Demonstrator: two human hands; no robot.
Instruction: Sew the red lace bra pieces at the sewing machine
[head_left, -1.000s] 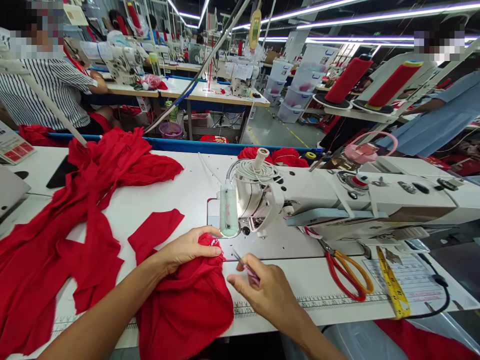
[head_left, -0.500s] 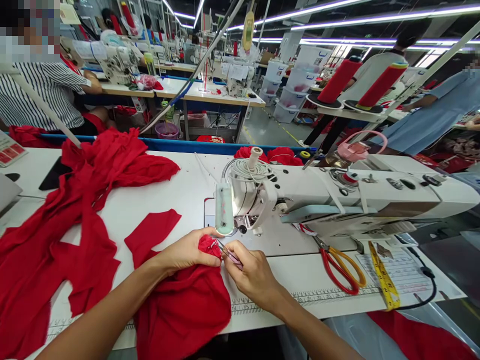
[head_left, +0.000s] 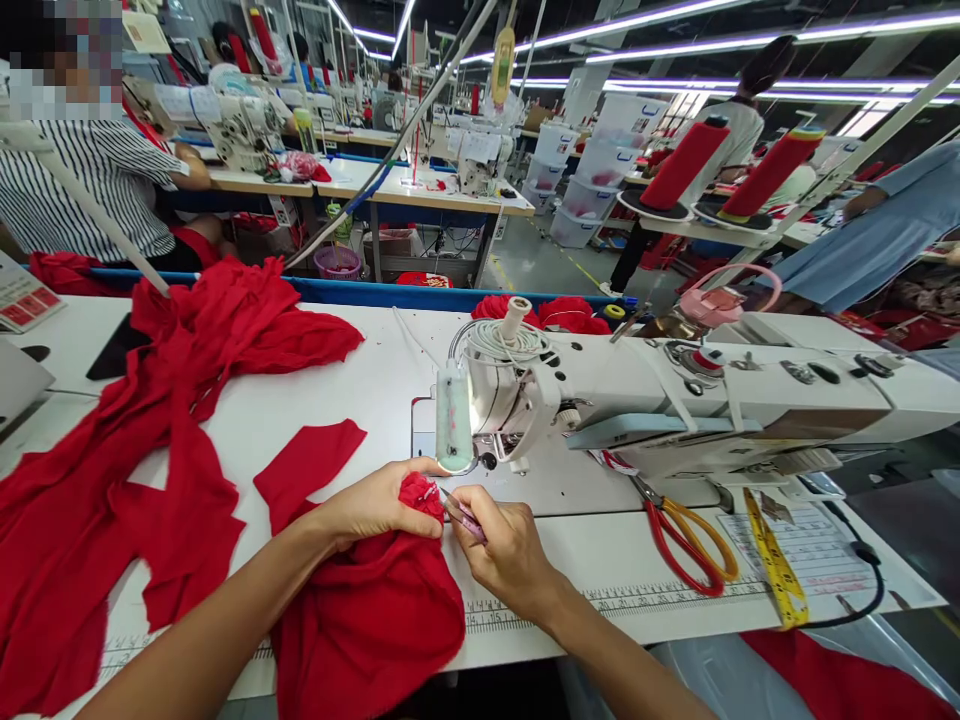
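My left hand (head_left: 386,505) is closed around a bunched edge of red fabric (head_left: 367,620), which hangs down over the table's front edge. White stitching or thread shows on the gathered part between thumb and fingers. In my right hand (head_left: 506,540) is a small pair of pinkish thread snips (head_left: 466,517), its metal tips pointing left at the gathered edge. Both hands are just in front of the sewing machine's (head_left: 517,400) needle area. Another red fabric piece (head_left: 311,465) lies flat behind my left forearm.
A large heap of red fabric (head_left: 180,370) covers the table's left side. Scissors with red and orange handles (head_left: 686,540), a yellow tape measure (head_left: 776,565) and a paper sheet (head_left: 814,548) lie at right. Red thread cones (head_left: 686,165) stand behind the machine. People sit and stand beyond.
The snips' tips have drawn slightly away from the gathered fabric edge. My left hand keeps its hold. In the background, the standing person has shifted position.
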